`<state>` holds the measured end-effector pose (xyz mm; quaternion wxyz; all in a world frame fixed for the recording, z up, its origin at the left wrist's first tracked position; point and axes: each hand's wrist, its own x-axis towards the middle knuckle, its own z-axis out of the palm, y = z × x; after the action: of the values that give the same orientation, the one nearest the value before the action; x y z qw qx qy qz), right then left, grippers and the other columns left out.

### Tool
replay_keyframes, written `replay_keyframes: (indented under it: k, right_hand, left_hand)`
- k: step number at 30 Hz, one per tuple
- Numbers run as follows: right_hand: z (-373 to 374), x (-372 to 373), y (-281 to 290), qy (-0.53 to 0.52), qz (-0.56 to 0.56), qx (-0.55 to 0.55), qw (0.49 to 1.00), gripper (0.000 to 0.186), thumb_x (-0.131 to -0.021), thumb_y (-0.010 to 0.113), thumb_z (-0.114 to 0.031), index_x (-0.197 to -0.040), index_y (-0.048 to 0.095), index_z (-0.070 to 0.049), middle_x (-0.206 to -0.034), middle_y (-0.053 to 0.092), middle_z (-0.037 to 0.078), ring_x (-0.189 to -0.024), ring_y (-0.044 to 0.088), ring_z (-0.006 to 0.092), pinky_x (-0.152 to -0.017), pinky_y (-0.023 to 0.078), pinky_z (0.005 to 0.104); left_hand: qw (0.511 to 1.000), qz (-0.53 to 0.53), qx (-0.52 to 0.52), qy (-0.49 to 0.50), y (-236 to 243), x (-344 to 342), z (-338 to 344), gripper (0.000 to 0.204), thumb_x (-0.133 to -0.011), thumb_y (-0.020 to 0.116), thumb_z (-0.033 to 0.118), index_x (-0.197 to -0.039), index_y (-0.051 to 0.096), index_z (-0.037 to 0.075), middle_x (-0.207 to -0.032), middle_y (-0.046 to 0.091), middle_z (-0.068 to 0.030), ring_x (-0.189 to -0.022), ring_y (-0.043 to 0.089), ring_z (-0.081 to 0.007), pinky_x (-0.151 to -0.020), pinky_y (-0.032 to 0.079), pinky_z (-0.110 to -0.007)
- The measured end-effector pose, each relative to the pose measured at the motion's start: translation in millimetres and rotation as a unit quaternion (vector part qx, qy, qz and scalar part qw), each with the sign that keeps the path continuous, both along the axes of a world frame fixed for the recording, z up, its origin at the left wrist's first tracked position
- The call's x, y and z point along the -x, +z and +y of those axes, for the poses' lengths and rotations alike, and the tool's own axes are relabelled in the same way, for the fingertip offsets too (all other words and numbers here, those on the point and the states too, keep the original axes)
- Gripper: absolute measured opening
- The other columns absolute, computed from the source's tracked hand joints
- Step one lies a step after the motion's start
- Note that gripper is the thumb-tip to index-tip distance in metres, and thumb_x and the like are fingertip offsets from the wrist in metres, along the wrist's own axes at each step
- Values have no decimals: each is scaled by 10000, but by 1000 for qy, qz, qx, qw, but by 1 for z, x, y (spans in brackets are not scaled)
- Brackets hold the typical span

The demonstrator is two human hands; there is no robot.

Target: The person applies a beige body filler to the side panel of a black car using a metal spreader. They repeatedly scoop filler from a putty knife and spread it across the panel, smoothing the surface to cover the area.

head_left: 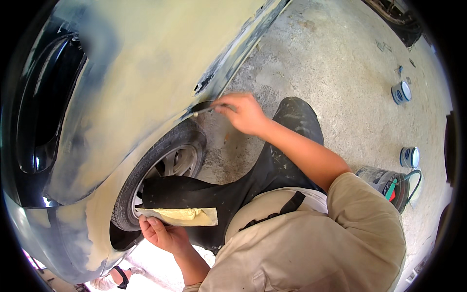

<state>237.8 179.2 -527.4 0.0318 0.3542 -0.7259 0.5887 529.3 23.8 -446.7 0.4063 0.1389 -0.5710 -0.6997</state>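
My left hand (pixel 163 236) pinches the end of a flat rectangular board (pixel 211 221), held level over my thigh. A thick streak of pale yellow putty (pixel 187 213) lies along it. My right hand (pixel 243 113), slightly blurred, grips a thin putty knife (pixel 203 111). The knife's tip meets the lower edge of a car body panel (pixel 146 58), just above the wheel arch. Cream filler covers much of the panel, with grey and dark patches showing. Below the knife is the car's wheel (pixel 172 158), with its black tyre and silver rim.
To the right on the concrete floor (pixel 350 73) stand two small blue-and-white cans (pixel 401 92) and a larger bucket (pixel 382 179) with a green item and a dark handle. My bent knee (pixel 296 119) is beside my right forearm. Another person's arm (pixel 119 276) shows at lower left.
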Motion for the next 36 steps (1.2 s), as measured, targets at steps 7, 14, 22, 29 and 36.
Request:
replay_keyframes:
  k: [7,14,22,29,36]
  right_hand:
    - [49,-69,73,155,-98,108,977,302,-826,636,-4,-1120,672,-65,-1139,655,129,-1069,625,272,-933,485,345]
    - [80,-89,126,331,-3,151,931,433,-781,694,-32,-1200,638,-123,-1242,608,88,-1207,530,316,-1046,384,463]
    - [166,-19,107,255,-46,16,966,269,-878,627,-134,-1144,653,-98,-1132,663,60,-1049,620,212,-899,484,342]
    - [187,-7,119,-84,-280,360,886,237,-879,506,20,-1113,536,1,-1023,654,96,-923,620,166,-785,493,325]
    - [176,-33,170,-46,274,102,955,433,-663,587,-9,-1069,704,-110,-1164,636,124,-1102,580,352,-965,393,513]
  left_hand:
    - [998,-27,-10,59,7,29,32,241,-955,553,163,-1066,491,-42,-956,602,-86,-862,571,-143,-818,470,-272]
    - [998,-26,35,48,25,66,71,199,-977,508,168,-991,497,-30,-885,586,-70,-781,552,-114,-710,466,-244]
    - [997,69,-13,41,53,88,123,185,-982,485,144,-1057,481,-24,-970,589,-84,-865,563,-134,-792,481,-274]
    - [961,15,187,204,77,131,178,336,-1000,443,176,-735,502,-22,-929,434,-3,-736,433,-62,-593,324,-172]
    - [971,39,131,195,87,152,210,251,-973,493,209,-1058,451,-23,-1052,554,-125,-957,535,-178,-857,428,-278]
